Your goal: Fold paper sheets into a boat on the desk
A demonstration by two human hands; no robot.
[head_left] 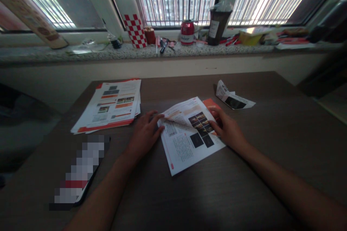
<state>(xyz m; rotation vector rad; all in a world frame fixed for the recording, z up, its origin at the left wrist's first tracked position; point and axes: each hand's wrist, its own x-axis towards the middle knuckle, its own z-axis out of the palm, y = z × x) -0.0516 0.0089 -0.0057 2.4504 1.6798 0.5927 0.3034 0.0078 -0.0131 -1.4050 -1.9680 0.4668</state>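
Observation:
A printed sheet (184, 148) with dark photos and text lies at the middle of the table, partly folded, with a crease across its upper half. An orange printed part (210, 104) shows at its upper right edge. My left hand (145, 131) is closed at the sheet's left edge, thumb and forefinger on the paper. On the right edge, my right hand (229, 126) grips the sheet with its thumb on top; its other fingertips are partly hidden. Beyond the right hand stands a small folded paper (234, 101), bent upright at one end.
A stack of printed sheets (116, 104) lies at the back left of the table (206, 191). Nearer on the left is a phone (81, 169) with a blurred screen. Along the windowsill (103, 55) stand a checkered bottle (134, 25), a red can (187, 32) and a dark cup (217, 25).

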